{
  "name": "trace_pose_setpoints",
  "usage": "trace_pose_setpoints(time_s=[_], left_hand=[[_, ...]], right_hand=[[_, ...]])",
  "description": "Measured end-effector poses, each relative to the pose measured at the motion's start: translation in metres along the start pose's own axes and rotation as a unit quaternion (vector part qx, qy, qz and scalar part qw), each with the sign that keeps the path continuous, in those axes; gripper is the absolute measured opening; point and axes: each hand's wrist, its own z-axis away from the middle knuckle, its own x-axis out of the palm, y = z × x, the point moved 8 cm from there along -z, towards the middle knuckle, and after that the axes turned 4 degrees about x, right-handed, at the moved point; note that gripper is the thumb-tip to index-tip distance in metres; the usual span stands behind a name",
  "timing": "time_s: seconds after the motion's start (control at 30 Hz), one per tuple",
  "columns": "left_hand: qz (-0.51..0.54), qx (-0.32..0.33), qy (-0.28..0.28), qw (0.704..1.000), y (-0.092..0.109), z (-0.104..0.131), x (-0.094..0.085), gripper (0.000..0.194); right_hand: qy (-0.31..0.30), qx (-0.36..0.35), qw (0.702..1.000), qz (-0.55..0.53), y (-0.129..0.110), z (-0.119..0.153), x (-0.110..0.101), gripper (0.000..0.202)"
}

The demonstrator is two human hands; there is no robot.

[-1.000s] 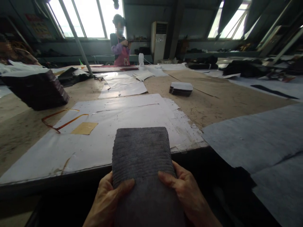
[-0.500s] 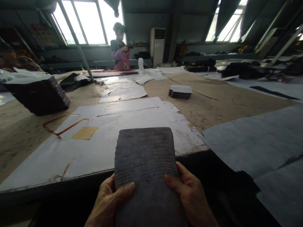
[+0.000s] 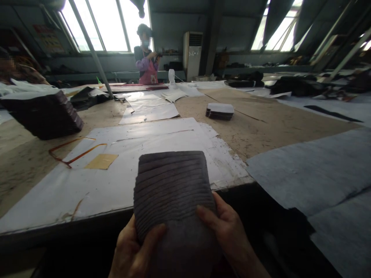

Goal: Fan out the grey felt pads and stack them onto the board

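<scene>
A thick stack of dark grey fabric pieces (image 3: 174, 189) is held upright-tilted at the near edge of the table, its layers fanned into ridges across the upper part. My left hand (image 3: 137, 247) grips its left side, thumb on the front face. On the right side my right hand (image 3: 228, 227) clasps it, thumb also pressed on the front. The other fingers of both hands are mostly hidden behind the stack. Beyond it lies a white sheet (image 3: 121, 185) on the table.
A tan paper square (image 3: 102, 161) and orange-brown strips (image 3: 77, 157) lie left. A tall dark stack (image 3: 43, 114) stands far left, a small stack (image 3: 219, 111) ahead. Grey sheets (image 3: 313, 166) cover the right. A person (image 3: 147, 58) stands across the table; another is at the left edge.
The stack has shifted slightly left and up with both hands, and its layers are spread wider, with deeper ridges. The person across has moved their arms a little.
</scene>
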Motion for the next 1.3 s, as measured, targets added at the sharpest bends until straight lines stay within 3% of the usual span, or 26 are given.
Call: trace_pose_setpoints(time_s=[0.1,0.17,0.2,0.27,0.33,0.4,0.47,0.53,0.63,0.7,0.73,0.8,0.9,0.97,1.03,1.13,1.3], left_hand=[[-0.133,0.121,0.058,0.982,0.017,0.005,-0.005,0.033],[-0.154,0.144,0.073,0.975,0.022,0.006,-0.005,0.035],[-0.125,0.119,0.058,0.983,0.019,0.003,-0.003,0.037],[0.0,0.011,-0.012,1.0,0.005,-0.005,0.006,0.041],[0.135,-0.099,-0.084,0.982,-0.006,-0.009,0.017,0.042],[0.199,-0.157,-0.119,0.96,-0.008,-0.01,0.022,0.043],[0.179,-0.163,-0.127,0.962,-0.006,-0.011,0.019,0.043],[0.083,-0.101,-0.113,0.985,0.001,-0.013,0.012,0.042],[-0.094,0.086,-0.018,0.992,0.029,-0.013,-0.001,0.035],[-0.126,0.141,0.023,0.982,0.039,-0.01,-0.002,0.032],[-0.103,0.127,0.022,0.986,0.038,-0.011,-0.001,0.032],[-0.007,0.027,-0.015,0.999,0.024,-0.013,0.005,0.036],[0.138,-0.133,-0.075,0.978,0.002,-0.012,0.017,0.047],[0.174,-0.179,-0.097,0.964,-0.003,-0.01,0.021,0.052],[0.171,-0.189,-0.105,0.961,-0.003,-0.01,0.023,0.055],[0.127,-0.161,-0.1,0.974,0.003,-0.009,0.023,0.058],[0.096,-0.107,-0.101,0.984,0.008,-0.01,0.021,0.066]], right_hand=[[0.053,0.009,0.997,0.061,0.001,0.001,0.0,0.034],[0.111,-0.021,0.988,0.101,-0.004,0.006,-0.003,0.03],[0.144,-0.061,0.98,0.123,-0.011,0.01,-0.005,0.027],[0.195,-0.176,0.951,0.164,-0.028,0.021,-0.005,0.018],[0.214,-0.258,0.926,0.171,-0.039,0.03,-0.005,0.013],[0.204,-0.222,0.946,0.119,-0.034,0.023,-0.01,0.013],[0.15,-0.094,0.984,-0.014,-0.013,0.008,-0.011,0.02],[0.077,0.035,0.982,-0.171,0.008,-0.002,0.0,0.028],[0.044,0.109,0.95,-0.288,0.019,-0.003,0.012,0.034],[0.062,0.113,0.951,-0.279,0.021,0.001,0.013,0.034],[0.077,0.104,0.959,-0.252,0.021,0.003,0.011,0.034],[0.126,0.056,0.979,-0.153,0.017,0.009,0.004,0.03],[0.213,-0.045,0.976,-0.021,0.009,0.018,-0.01,0.027],[0.223,-0.051,0.972,-0.061,0.017,0.017,-0.013,0.028],[0.186,-0.009,0.967,-0.174,0.031,0.01,-0.009,0.03],[0.141,0.046,0.942,-0.302,0.04,0.005,0.0,0.033],[0.145,0.054,0.932,-0.329,0.034,0.008,0.002,0.03]])
